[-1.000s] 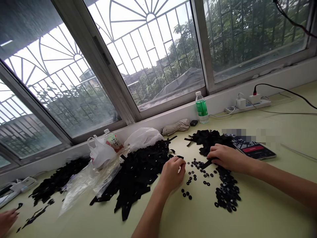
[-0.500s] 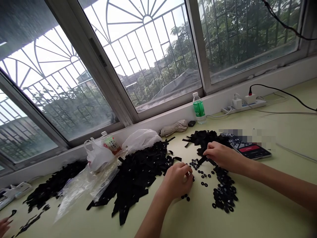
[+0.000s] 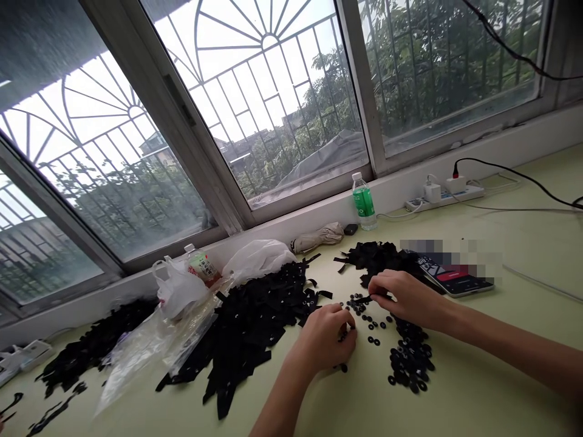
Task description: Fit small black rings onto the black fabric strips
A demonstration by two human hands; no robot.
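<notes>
My left hand (image 3: 324, 337) is closed in a curl low over the table. Dark bits show at its fingertips, but I cannot make out what it holds. My right hand (image 3: 405, 295) pinches a black fabric strip (image 3: 363, 300) between thumb and fingers, its end pointing left toward the other hand. Between and beneath the hands lie several loose black washer-like discs (image 3: 373, 341) with holes. A denser heap of these discs (image 3: 412, 358) sits below my right hand. Beyond that hand is a pile of black fabric strips (image 3: 376, 258).
A large pile of black strips (image 3: 250, 321) spreads left of my hands, beside clear plastic (image 3: 132, 358) and white bags (image 3: 180, 288). A phone (image 3: 455, 276) lies at right. By the window stand a green-labelled bottle (image 3: 364, 203) and a power strip (image 3: 444, 197). Another black pile (image 3: 100, 340) lies far left.
My right hand has shifted slightly left and down, bringing the strip closer to my left hand. Another person's hand at the far left edge has mostly left view.
</notes>
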